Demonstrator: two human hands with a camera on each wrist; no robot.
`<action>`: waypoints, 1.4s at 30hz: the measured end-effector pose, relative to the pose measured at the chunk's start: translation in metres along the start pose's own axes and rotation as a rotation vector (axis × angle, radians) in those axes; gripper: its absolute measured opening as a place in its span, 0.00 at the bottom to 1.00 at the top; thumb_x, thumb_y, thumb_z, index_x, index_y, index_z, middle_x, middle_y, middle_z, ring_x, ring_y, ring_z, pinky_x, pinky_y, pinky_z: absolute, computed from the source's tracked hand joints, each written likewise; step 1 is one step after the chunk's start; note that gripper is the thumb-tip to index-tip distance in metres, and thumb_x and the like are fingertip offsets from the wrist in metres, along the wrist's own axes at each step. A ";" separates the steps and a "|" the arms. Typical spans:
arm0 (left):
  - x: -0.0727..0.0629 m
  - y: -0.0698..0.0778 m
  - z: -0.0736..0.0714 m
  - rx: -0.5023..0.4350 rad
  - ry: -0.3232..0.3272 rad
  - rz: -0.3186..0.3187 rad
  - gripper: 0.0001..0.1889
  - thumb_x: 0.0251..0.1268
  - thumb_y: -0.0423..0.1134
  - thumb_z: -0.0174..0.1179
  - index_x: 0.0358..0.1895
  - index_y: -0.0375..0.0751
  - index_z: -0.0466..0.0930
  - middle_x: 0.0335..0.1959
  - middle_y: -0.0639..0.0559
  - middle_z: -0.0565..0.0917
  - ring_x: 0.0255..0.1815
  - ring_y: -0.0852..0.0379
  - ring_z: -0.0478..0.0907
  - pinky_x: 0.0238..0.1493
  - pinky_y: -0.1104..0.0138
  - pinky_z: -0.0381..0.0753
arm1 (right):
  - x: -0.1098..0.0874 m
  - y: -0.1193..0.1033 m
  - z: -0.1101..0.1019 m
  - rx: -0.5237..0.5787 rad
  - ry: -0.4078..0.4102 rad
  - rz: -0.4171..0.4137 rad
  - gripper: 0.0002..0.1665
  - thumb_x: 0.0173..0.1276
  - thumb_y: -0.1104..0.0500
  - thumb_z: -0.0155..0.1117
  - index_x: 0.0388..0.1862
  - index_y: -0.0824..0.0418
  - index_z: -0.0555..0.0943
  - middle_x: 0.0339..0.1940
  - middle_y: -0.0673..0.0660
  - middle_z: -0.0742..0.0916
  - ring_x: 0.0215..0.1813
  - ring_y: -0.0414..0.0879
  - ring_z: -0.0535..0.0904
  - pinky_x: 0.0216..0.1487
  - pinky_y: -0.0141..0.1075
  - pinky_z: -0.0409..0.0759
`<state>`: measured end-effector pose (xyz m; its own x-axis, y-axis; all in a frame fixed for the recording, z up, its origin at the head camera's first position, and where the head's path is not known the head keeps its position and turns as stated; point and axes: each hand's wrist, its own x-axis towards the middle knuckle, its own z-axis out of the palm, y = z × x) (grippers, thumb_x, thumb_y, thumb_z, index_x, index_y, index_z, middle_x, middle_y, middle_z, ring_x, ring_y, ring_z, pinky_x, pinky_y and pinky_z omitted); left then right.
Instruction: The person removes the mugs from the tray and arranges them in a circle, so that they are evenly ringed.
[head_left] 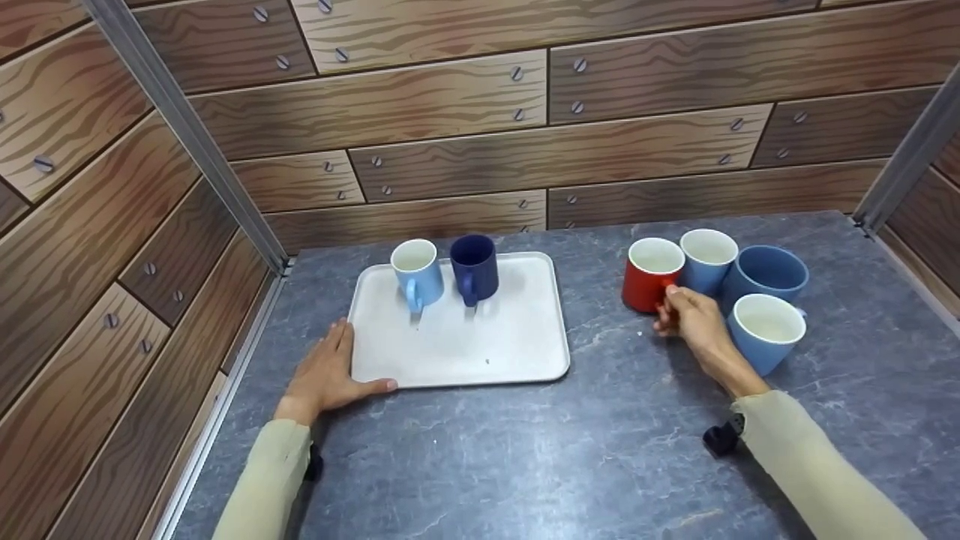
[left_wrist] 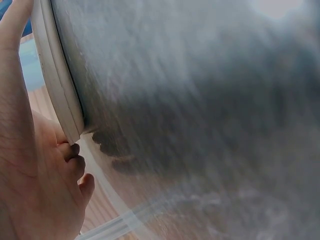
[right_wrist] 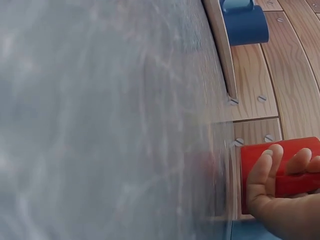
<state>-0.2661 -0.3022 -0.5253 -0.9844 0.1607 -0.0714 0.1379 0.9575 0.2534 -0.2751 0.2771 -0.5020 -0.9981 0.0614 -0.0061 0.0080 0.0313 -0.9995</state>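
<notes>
My right hand (head_left: 701, 324) pinches the handle of a red mug (head_left: 639, 285) with a white inside, which stands upright on the table; in the right wrist view the fingers overlap the red mug (right_wrist: 300, 144). My left hand (head_left: 324, 376) rests at the near left corner of a white tray (head_left: 450, 360), its fingers along the left edge and the thumb by the front edge. On the tray's back part stand a light blue mug (head_left: 427, 281) and a dark blue mug (head_left: 484, 274), handles toward me.
Right of the red mug stand a blue mug with a white inside (head_left: 703, 274), a wide blue mug (head_left: 757, 285) and a nearer blue mug (head_left: 756, 349), close beside my right wrist. Wood-patterned walls (head_left: 450, 127) border the grey marbled table (head_left: 487, 465).
</notes>
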 end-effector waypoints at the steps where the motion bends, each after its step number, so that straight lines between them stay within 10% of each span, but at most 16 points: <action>1: 0.000 0.000 0.000 0.000 0.000 -0.001 0.78 0.47 0.87 0.63 0.86 0.27 0.43 0.88 0.29 0.47 0.89 0.32 0.47 0.89 0.44 0.51 | 0.000 0.000 0.000 0.002 -0.003 0.004 0.25 0.91 0.56 0.41 0.29 0.60 0.72 0.25 0.49 0.77 0.29 0.39 0.81 0.37 0.32 0.88; 21: 0.000 0.001 -0.001 0.018 0.011 0.009 0.78 0.48 0.86 0.63 0.85 0.25 0.44 0.87 0.27 0.49 0.88 0.31 0.48 0.88 0.43 0.52 | -0.002 0.000 -0.006 -0.017 -0.032 0.034 0.23 0.91 0.58 0.39 0.33 0.62 0.74 0.28 0.49 0.80 0.31 0.38 0.84 0.40 0.33 0.91; 28: -0.001 0.001 0.000 0.011 0.005 0.005 0.77 0.48 0.86 0.63 0.85 0.25 0.44 0.87 0.28 0.48 0.88 0.31 0.49 0.88 0.42 0.53 | -0.008 -0.005 -0.003 -0.490 0.087 -0.131 0.19 0.89 0.59 0.45 0.46 0.74 0.77 0.32 0.61 0.86 0.29 0.43 0.88 0.29 0.31 0.88; 33: -0.001 0.000 0.000 0.011 0.004 0.001 0.78 0.48 0.86 0.63 0.85 0.26 0.44 0.87 0.28 0.48 0.88 0.31 0.49 0.88 0.42 0.53 | -0.014 -0.007 0.005 -0.856 0.273 -0.403 0.11 0.79 0.67 0.58 0.46 0.77 0.80 0.38 0.74 0.87 0.39 0.69 0.86 0.39 0.59 0.85; 42: -0.001 0.000 0.000 0.001 -0.005 -0.012 0.79 0.46 0.88 0.63 0.86 0.27 0.43 0.88 0.29 0.47 0.89 0.32 0.47 0.89 0.43 0.50 | -0.016 -0.011 0.007 -1.007 0.321 -0.547 0.03 0.70 0.70 0.65 0.34 0.70 0.82 0.30 0.72 0.85 0.34 0.77 0.82 0.32 0.72 0.79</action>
<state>-0.2656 -0.3023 -0.5249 -0.9855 0.1504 -0.0788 0.1263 0.9596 0.2515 -0.2593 0.2691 -0.4915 -0.8242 0.0387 0.5650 -0.2262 0.8921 -0.3911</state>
